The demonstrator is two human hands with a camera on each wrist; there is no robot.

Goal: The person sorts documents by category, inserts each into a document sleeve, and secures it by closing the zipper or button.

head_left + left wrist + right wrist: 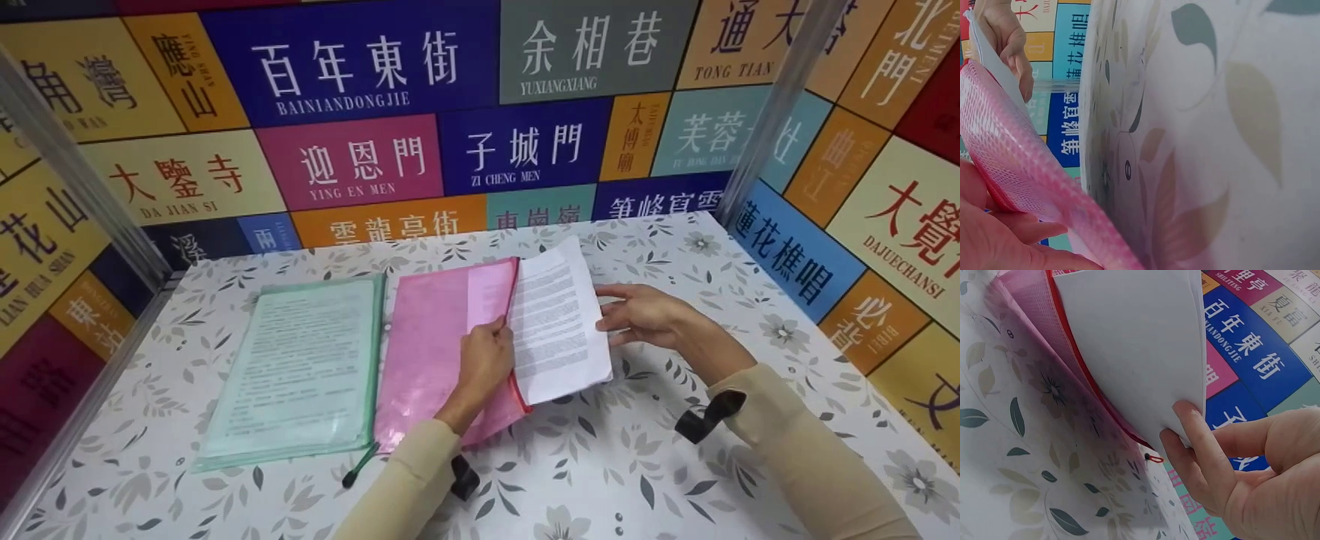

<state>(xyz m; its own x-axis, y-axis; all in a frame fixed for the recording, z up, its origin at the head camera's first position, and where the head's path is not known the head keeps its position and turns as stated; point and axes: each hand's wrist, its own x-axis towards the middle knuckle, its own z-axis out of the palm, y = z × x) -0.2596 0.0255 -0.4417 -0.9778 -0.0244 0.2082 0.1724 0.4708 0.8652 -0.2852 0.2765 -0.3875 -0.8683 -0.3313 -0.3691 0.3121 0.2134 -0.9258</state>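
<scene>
A pink mesh zip pouch [431, 337] lies flat on the floral table [637, 465]. My left hand [484, 364] grips its red-zippered right edge, and in the left wrist view my fingers [994, 236] hold the pink mesh [1010, 152] lifted. A sheaf of white printed papers [559, 322] sticks halfway out of that opening. My right hand [637, 315] pinches the papers' right edge. In the right wrist view its fingers [1207, 455] curl under the white sheets [1134, 343], above the pouch [1033, 320] and its red zip pull [1154, 458].
A green translucent pouch [300, 367] with a printed sheet inside lies just left of the pink one, its black zip pull [356, 469] trailing toward me. Coloured sign-panel walls [360, 161] and metal posts [772, 105] enclose the table on three sides.
</scene>
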